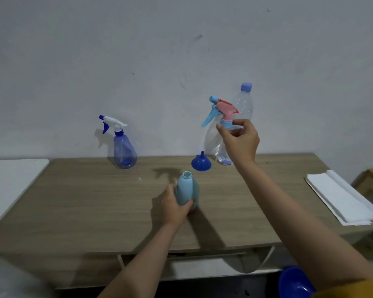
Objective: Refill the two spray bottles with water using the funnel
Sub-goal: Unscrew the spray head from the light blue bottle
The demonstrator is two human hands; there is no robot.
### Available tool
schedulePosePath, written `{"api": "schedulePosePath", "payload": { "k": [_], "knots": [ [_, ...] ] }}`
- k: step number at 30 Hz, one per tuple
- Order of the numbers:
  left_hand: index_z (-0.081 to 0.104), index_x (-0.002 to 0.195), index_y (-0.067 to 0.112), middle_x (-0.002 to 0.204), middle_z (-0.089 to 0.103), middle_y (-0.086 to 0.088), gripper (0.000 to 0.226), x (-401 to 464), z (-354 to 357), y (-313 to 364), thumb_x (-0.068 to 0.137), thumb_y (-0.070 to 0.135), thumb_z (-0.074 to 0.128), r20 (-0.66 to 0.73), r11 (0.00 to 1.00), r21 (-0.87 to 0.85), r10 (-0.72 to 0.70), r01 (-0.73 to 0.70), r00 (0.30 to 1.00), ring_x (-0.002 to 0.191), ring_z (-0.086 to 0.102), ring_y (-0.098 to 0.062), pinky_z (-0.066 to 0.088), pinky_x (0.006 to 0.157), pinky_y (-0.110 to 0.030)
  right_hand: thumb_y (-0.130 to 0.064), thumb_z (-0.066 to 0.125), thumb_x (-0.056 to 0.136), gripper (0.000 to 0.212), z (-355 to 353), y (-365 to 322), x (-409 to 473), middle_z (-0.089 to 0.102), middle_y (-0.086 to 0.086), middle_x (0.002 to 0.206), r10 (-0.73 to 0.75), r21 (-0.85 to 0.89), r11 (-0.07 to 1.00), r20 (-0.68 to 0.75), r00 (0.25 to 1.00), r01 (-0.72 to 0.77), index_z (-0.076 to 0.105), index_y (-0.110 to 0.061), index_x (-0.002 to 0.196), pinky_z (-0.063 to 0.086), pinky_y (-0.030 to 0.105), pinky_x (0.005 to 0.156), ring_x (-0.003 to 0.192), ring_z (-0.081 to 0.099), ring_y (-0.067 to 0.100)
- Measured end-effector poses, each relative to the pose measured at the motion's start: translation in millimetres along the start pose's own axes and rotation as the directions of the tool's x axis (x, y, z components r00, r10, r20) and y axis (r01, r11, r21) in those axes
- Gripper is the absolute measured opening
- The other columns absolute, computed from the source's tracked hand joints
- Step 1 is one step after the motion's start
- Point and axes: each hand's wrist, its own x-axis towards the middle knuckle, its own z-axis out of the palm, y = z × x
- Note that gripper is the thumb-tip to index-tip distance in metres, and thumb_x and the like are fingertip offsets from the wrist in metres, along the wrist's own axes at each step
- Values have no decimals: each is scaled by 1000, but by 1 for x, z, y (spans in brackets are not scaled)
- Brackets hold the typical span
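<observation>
While the scene runs left to right across the wooden table [73, 211], it reads like this:
White surface [9, 179]: just beside the table's left end, against the wall
Blue spray bottle [125, 152]: upright at the back left of the table, near the wall; its white and blue trigger head [112, 123] is screwed on, nozzle pointing left; whether it holds water I cannot tell
Left hand [173, 206]: wrapped around the lower body of the light blue bottle, fingers closed on it
Light blue bottle [186, 191]: standing on the table near the middle, tilted slightly, neck open with no head on it
Funnel [201, 161]: blue, resting mouth-down on the table with its spout pointing up, behind the light blue bottle and apart from it
Right hand [239, 138]: raised above the table, fingertips pinching the collar of the pink and blue trigger head [221, 111], nozzle pointing left
Water bottle [235, 125]: clear, tall, blue cap on, standing at the back behind the right hand
Paper towels [340, 198]: white stack lying at the table's right end
Blue bowl [295, 282]: below the table's front edge, far right, partly hidden by the right arm
</observation>
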Motion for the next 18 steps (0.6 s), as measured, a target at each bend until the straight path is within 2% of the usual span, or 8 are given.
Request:
{"api": "schedulePosePath", "payload": {
  "k": [3, 6, 10, 11, 13, 15, 18],
  "knots": [
    [51, 114, 13, 108, 59, 0, 63, 0, 1, 0, 62, 21, 86, -5, 1000, -19, 8, -8, 1000, 100, 57, -19, 43, 76, -25, -35, 77, 75, 32, -10, 29, 2, 63, -3, 76, 85, -246, 968, 117, 989, -54, 60, -14, 94, 41, 18, 57, 68, 59, 10],
    [50, 115, 13, 107, 57, 2, 62, -2, -2, 3, 64, 22, 85, 2, 1000, 1, 12, -12, 1000, 97, 56, -16, 40, 73, -24, -30, 77, 73, 27, -15, 70, -7, 64, 4, 78, 199, -445, 891, 204, 959, -90, 55, -17, 82, 37, 26, 58, 72, 60, 21],
    [49, 119, 15, 107, 54, 6, 63, -2, -4, 6, 67, 25, 84, 9, 999, 41, -2, 1, 1000, 95, 51, -9, 37, 66, -16, -24, 72, 77, 26, -19, 112, -22, 61, 6, 75, 381, -648, 757, 338, 860, -81, 51, -19, 63, 40, 27, 63, 76, 61, 27],
    [49, 119, 16, 110, 55, 5, 64, -3, -4, 6, 67, 25, 84, 8, 999, 42, -6, 6, 1000, 98, 52, -10, 37, 66, -14, -27, 70, 78, 25, -18, 120, -24, 60, 7, 74, 424, -689, 722, 363, 830, -68, 52, -18, 62, 40, 27, 62, 75, 61, 27],
    [48, 120, 17, 114, 56, 3, 66, -2, -2, 5, 66, 26, 84, 5, 999, 38, -11, 11, 1000, 104, 55, -12, 39, 70, -13, -32, 67, 80, 21, -14, 135, -28, 65, 10, 78, 491, -750, 659, 380, 784, -49, 62, -13, 75, 45, 29, 63, 76, 64, 28],
    [47, 122, 19, 113, 54, 7, 67, -2, -3, 6, 67, 29, 84, 4, 998, 65, -17, 17, 1000, 103, 52, -8, 37, 65, -10, -34, 63, 80, 26, -9, 150, -29, 68, 11, 82, 526, -783, 621, 378, 762, -40, 67, -9, 86, 50, 29, 63, 76, 66, 27],
    [48, 121, 19, 115, 56, 6, 67, -1, -2, 4, 65, 29, 85, -8, 997, 70, -25, 25, 1000, 102, 51, -6, 34, 65, -10, -34, 60, 83, 23, -5, 159, -30, 66, 9, 76, 517, -790, 613, 400, 757, 0, 63, -11, 80, 44, 25, 54, 66, 60, 21]
  ]
}}
